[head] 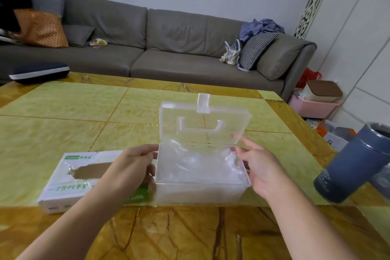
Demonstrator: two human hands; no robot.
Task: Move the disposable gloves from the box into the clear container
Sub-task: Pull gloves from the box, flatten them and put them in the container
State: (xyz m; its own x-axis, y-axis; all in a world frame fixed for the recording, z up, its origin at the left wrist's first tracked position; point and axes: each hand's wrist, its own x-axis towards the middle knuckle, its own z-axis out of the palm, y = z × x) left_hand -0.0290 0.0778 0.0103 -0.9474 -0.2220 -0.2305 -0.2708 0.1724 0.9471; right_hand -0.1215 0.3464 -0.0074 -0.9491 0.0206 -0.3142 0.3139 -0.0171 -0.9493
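A clear plastic container (198, 191) stands on the table with its hinged lid (204, 124) raised upright at the back. Crumpled transparent disposable gloves (198, 164) fill its inside. To its left lies the white and green glove box (69, 181), its torn top opening showing bare brown cardboard. My left hand (130, 167) is at the container's left wall, fingers curled against the wall and rim. My right hand (259, 167) is at the right side, its fingers stretched toward the lid's lower right corner and the rim.
A dark blue tumbler (354, 164) stands at the table's right edge, close to my right forearm. The yellow-green stone table (63, 116) stretches beyond the container. A grey sofa (168, 44) with cushions and clothes runs behind it. Pink bins (314, 105) sit on the floor at right.
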